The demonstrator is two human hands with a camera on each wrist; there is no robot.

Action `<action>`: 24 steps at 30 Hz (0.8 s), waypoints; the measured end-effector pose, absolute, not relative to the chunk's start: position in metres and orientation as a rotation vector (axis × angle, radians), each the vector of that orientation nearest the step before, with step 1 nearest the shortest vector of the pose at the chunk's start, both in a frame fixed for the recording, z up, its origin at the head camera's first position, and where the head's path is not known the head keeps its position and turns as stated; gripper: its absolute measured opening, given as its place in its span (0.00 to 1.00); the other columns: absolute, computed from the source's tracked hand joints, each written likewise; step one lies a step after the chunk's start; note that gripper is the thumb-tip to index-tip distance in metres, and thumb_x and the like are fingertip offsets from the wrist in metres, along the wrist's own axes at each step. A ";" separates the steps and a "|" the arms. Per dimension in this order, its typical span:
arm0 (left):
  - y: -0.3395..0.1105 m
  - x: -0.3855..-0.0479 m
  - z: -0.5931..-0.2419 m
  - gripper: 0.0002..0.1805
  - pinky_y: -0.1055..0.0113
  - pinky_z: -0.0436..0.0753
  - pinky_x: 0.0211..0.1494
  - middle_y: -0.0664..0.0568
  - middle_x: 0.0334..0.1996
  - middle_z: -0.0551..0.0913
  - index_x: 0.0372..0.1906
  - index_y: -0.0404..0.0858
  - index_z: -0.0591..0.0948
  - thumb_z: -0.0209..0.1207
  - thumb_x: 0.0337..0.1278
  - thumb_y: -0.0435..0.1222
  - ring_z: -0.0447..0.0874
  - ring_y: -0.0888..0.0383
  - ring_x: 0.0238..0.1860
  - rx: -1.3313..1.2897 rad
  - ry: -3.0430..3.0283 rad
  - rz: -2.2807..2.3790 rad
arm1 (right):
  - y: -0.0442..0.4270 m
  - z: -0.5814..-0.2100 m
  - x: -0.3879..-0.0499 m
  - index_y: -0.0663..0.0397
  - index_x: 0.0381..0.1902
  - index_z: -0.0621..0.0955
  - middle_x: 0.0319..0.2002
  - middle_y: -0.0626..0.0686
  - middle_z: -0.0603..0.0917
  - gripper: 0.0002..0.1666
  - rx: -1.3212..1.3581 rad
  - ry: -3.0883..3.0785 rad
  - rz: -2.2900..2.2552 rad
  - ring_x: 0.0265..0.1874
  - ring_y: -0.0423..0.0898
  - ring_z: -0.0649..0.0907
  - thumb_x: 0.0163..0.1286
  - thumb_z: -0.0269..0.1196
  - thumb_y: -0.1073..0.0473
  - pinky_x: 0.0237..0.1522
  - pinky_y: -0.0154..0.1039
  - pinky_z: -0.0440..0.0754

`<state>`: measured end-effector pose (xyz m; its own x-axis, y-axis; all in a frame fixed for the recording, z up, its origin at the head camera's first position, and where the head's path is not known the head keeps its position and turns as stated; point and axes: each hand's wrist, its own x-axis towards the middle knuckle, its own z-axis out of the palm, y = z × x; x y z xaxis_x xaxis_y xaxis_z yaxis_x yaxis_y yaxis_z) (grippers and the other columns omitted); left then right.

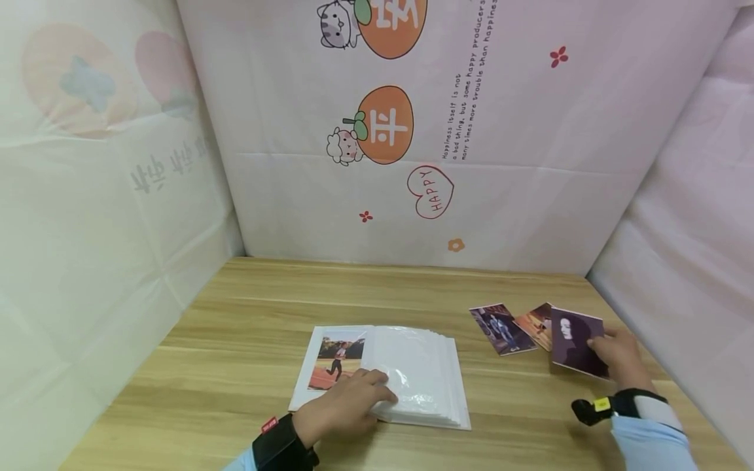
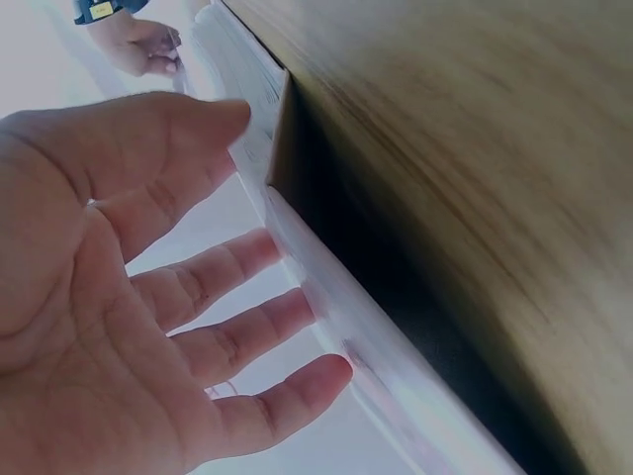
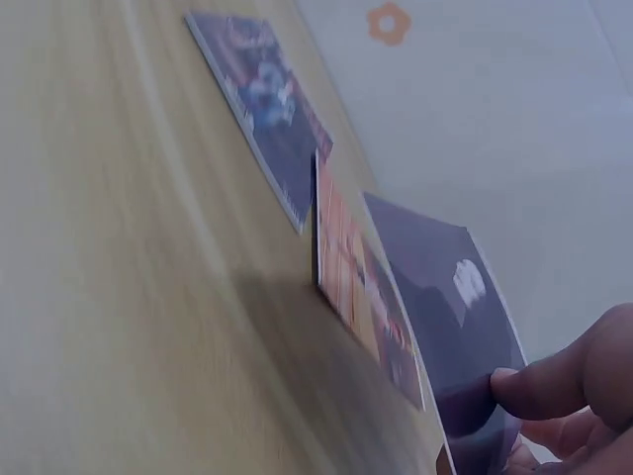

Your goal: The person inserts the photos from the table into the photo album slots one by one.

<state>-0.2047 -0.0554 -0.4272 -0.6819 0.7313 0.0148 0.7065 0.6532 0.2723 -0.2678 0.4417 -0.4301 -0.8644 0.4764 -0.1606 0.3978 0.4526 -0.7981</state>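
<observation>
Dark photo [image 1: 570, 353] pinched by the right hand [image 1: 623, 358], thumb on top, at 3 o'clock from the open album [image 1: 412, 366]. Purplish photo [image 1: 501, 329] and orange photo [image 1: 537, 325] seen on the table [image 1: 235, 366], 9 o'clock from the dark one. Album's 7 o'clock edge overlapped by the left hand [image 1: 349, 402], fingers spread, loosely straight.

White album [image 1: 412, 360], deep purple photo [image 1: 571, 343] with a pale patch, yellow-brown wood-grain surface [image 1: 235, 366].
The inset picture [image 1: 337, 363] is red-orange below, dark above; one loose print [image 1: 501, 329] is dusky violet with blue-grey, another print [image 1: 533, 325] orange and brown. White cloth [image 1: 283, 196] carries orange fruit [image 1: 385, 150] with green leaves and a red-outlined heart [image 1: 430, 191]. Sleeves [image 1: 650, 448] are light blue.
</observation>
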 end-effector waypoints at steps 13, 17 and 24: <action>-0.051 -0.204 -0.425 0.26 0.59 0.73 0.43 0.54 0.53 0.74 0.45 0.53 0.83 0.61 0.40 0.23 0.71 0.56 0.49 1.166 2.803 0.378 | 0.380 -0.409 -0.291 0.75 0.67 0.50 0.54 0.75 0.65 0.36 -0.638 -2.444 1.684 0.35 0.51 0.78 0.67 0.50 0.67 0.29 0.38 0.79; -0.050 -0.205 -0.426 0.25 0.60 0.73 0.41 0.55 0.51 0.74 0.45 0.53 0.84 0.61 0.41 0.23 0.72 0.57 0.48 1.171 2.809 0.379 | 0.359 -0.405 -0.299 0.71 0.68 0.51 0.57 0.74 0.64 0.34 -0.580 -2.440 1.706 0.43 0.56 0.76 0.69 0.49 0.67 0.34 0.40 0.79; -0.049 -0.206 -0.427 0.24 0.63 0.72 0.40 0.53 0.52 0.74 0.44 0.53 0.84 0.61 0.43 0.24 0.72 0.56 0.46 1.211 2.834 0.353 | 0.322 -0.403 -0.310 0.68 0.67 0.55 0.45 0.67 0.71 0.32 -0.450 -2.385 1.769 0.33 0.49 0.80 0.68 0.51 0.69 0.34 0.42 0.80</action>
